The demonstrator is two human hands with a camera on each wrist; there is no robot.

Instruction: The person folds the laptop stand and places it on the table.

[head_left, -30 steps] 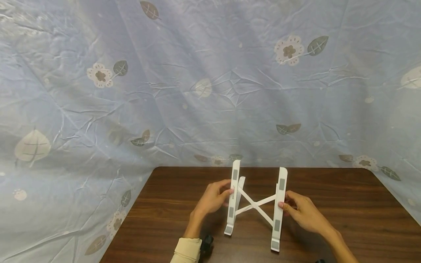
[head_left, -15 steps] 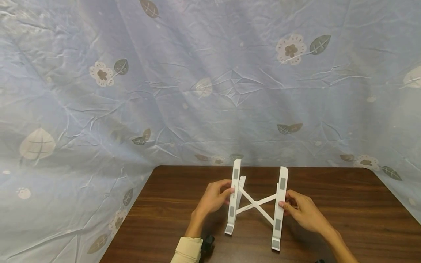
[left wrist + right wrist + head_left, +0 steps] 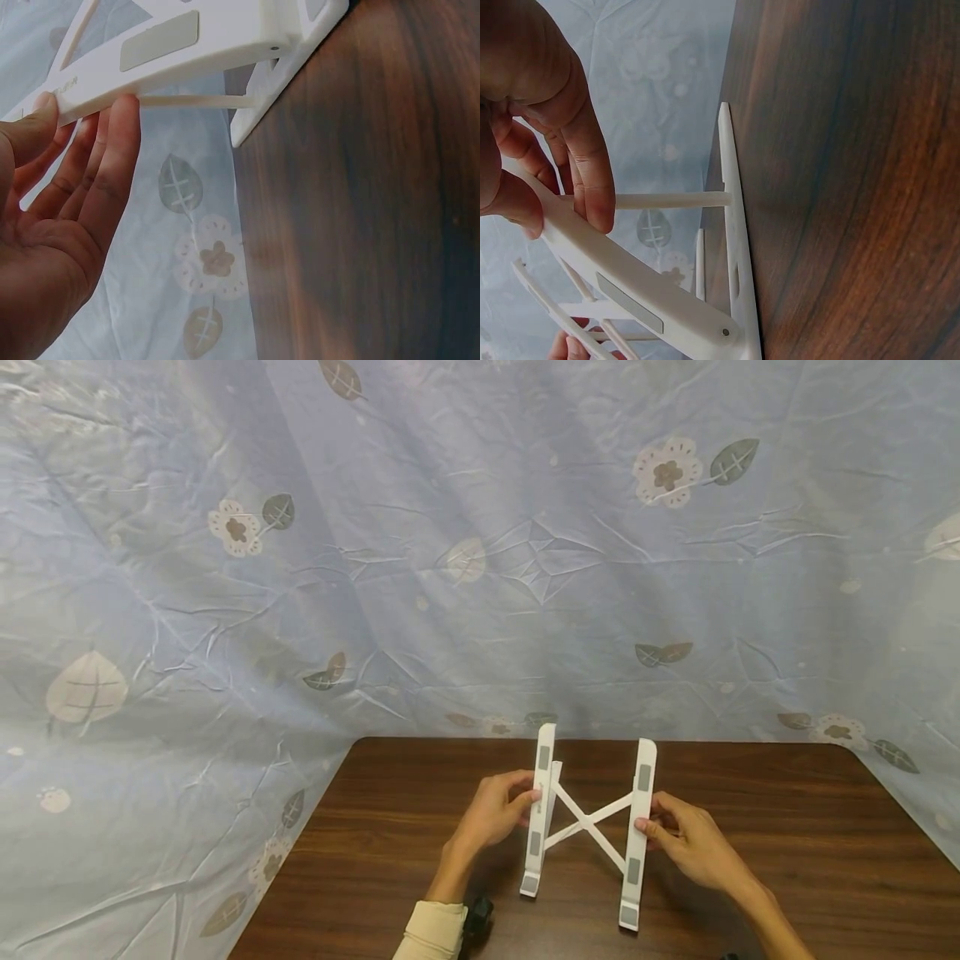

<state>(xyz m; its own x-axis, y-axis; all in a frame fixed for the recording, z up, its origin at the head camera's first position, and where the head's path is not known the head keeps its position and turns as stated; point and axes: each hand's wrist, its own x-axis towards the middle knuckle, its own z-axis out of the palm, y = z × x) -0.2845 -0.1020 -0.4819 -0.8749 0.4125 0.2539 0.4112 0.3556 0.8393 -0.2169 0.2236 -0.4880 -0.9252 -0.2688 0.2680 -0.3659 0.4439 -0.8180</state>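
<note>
A white folding laptop stand (image 3: 586,823) with grey pads and crossed bars stands on the brown wooden table (image 3: 787,827). My left hand (image 3: 495,810) pinches its left rail (image 3: 537,827), thumb on top and fingers beneath. On the other side my right hand (image 3: 693,843) pinches the right rail (image 3: 637,843) in the same manner. In the left wrist view, the left hand (image 3: 67,195) grips the rail above a thin support strut. The right wrist view has the right hand (image 3: 547,120) on its sloping rail (image 3: 615,270), whose base bar (image 3: 735,225) lies along the tabletop.
Behind the table hangs a pale blue curtain (image 3: 465,610) printed with leaves and flowers. A dark wrist device (image 3: 477,917) is by the left cuff (image 3: 431,931). The table's back edge lies just beyond the stand.
The left rail has shifted slightly right with my left hand, so the two rails stand a little closer together. My right hand keeps its hold, almost still.
</note>
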